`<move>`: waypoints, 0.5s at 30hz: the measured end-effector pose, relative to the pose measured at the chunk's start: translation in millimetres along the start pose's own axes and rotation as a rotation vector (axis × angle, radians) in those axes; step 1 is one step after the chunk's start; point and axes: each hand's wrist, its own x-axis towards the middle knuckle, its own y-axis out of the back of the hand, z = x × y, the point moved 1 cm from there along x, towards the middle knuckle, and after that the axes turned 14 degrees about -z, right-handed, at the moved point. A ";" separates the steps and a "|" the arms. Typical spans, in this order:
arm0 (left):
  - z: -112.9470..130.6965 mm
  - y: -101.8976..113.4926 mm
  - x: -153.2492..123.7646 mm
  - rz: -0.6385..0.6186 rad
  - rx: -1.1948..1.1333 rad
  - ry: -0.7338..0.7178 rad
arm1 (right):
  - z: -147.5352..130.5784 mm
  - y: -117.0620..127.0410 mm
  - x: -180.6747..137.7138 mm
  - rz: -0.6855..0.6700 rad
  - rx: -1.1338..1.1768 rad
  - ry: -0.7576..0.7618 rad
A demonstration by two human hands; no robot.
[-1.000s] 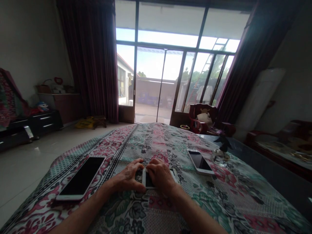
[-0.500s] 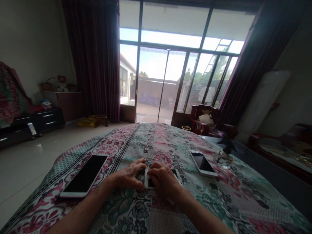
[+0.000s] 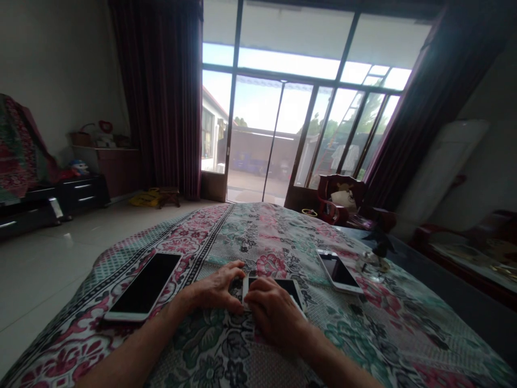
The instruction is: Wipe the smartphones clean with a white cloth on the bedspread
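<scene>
A white phone with a dark screen lies sideways on the flowered cloth in front of me. My right hand rests over its left and middle part, fingers bent and pressed together near the left end. What is under those fingertips, if anything, is hidden. Beside the phone's left end is my left hand, thumb and fingers spread in a curve; I cannot tell whether the thumb touches the phone's edge. A larger white phone with a black screen lies to the left, and another white phone to the right.
The patterned cloth covers the table. A clear glass object with a dark top stands at the right. Beyond are a wooden chair, a glass door, dark curtains and a low black cabinet.
My right hand's fingers have shifted slightly on the phone, and more of its screen shows above the hand. The left hand stays by the phone's end. The whole view has shifted a little.
</scene>
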 end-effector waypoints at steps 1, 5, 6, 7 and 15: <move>-0.3 -0.4 -0.2 0.002 -0.001 -0.007 | -2.5 0.7 -6.8 -0.016 0.004 0.008; -1.2 -2.5 0.3 -0.019 0.021 -0.006 | -6.2 1.4 -23.1 -0.028 0.040 0.012; -1.0 -3.2 0.9 -0.019 0.034 0.002 | -5.5 0.8 -23.7 -0.006 0.054 0.002; -0.5 -4.1 1.5 -0.015 0.049 0.010 | -4.6 -0.1 -22.9 0.020 0.066 -0.015; -3.6 -12.0 8.3 0.034 0.123 0.038 | -0.5 -9.0 10.1 0.055 -0.031 -0.142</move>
